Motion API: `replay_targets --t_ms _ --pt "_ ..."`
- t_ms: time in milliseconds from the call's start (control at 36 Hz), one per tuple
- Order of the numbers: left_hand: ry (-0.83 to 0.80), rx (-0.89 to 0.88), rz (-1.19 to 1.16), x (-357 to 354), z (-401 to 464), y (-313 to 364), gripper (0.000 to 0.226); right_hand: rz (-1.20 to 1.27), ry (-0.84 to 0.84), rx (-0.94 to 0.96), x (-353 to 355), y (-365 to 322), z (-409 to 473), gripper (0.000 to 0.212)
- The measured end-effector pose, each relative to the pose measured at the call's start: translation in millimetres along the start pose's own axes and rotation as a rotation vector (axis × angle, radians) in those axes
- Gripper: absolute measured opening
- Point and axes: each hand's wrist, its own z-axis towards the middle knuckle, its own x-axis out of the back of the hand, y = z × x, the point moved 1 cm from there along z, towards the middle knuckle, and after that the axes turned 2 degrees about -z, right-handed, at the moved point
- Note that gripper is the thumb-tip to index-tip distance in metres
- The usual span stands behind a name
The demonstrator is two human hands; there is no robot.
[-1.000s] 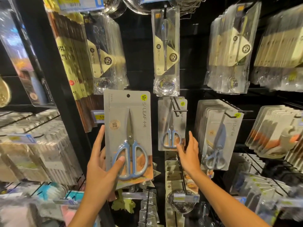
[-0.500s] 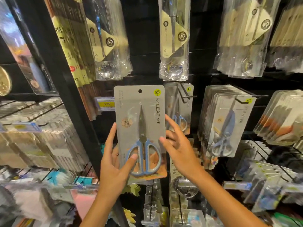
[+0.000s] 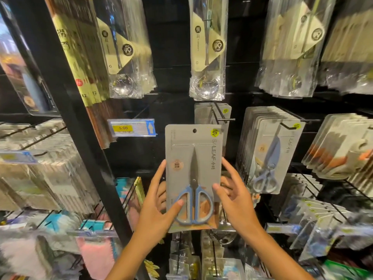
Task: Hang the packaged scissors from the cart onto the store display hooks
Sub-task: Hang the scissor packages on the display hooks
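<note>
Both hands now hold the pack (image 3: 193, 174): since a second ago the right hand (image 3: 234, 201) has come off the shelf items and closed on the card's right edge, and the pack has shifted rightward, under the hook (image 3: 222, 116). Far left, stacked packets are blurred beyond reading. Next comes a black upright (image 3: 66, 118), then a price tag (image 3: 132, 127) marked 5.00. The left hand (image 3: 157, 207) grips the pack's left edge, thumb across the blue handle, its other fingers mostly hidden behind the card. The pack stands upright in front of the display, its hang hole just below the hook's tip and not on it. Behind it, hung packs (image 3: 212, 112) show only their tops. Further right hang more scissors (image 3: 268, 152), and the farthest packets are cut off by the frame edge.
</note>
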Motion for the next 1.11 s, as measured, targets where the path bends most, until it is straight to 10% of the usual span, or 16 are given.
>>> replay_targets --t_ms 1111 --pt "-0.285 0.108 0.005 -50.5 64.1 -21.8 0.099 0.001 0.122 0.052 42.0 34.4 30.4 0.063"
